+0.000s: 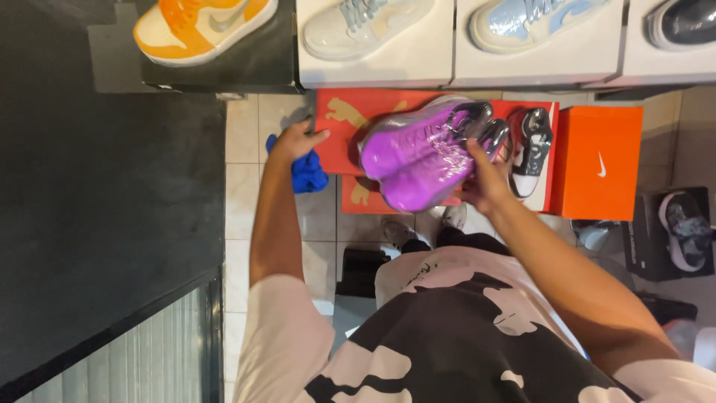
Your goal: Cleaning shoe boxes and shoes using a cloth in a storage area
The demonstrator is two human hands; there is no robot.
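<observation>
I see my right hand (485, 179) gripping a pair of glossy purple sneakers wrapped in clear plastic film (421, 153), fingers curled over the grey heel end on the right. The pair's long axis runs slantwise across the view: toes point down and to the left, heels up and to the right toward the shelf. It is held in the air over a flat red cardboard shoe box (350, 119) that lies on the pale tiled floor (242, 194).

My left hand (294, 142) is to the left of the sneakers, apart from them, fingers closed loosely around a crumpled blue cloth (307, 173) that hangs below the palm.

Just right of the purple pair, a black-and-white sneaker (531, 149) rests on another red box, and beside that stands a bright orange shoe box (600, 160). Along the top edge, an orange-and-cream sneaker (201, 26) sits on a black box, with pale wrapped sneakers on white boxes (377, 52) to its right.
</observation>
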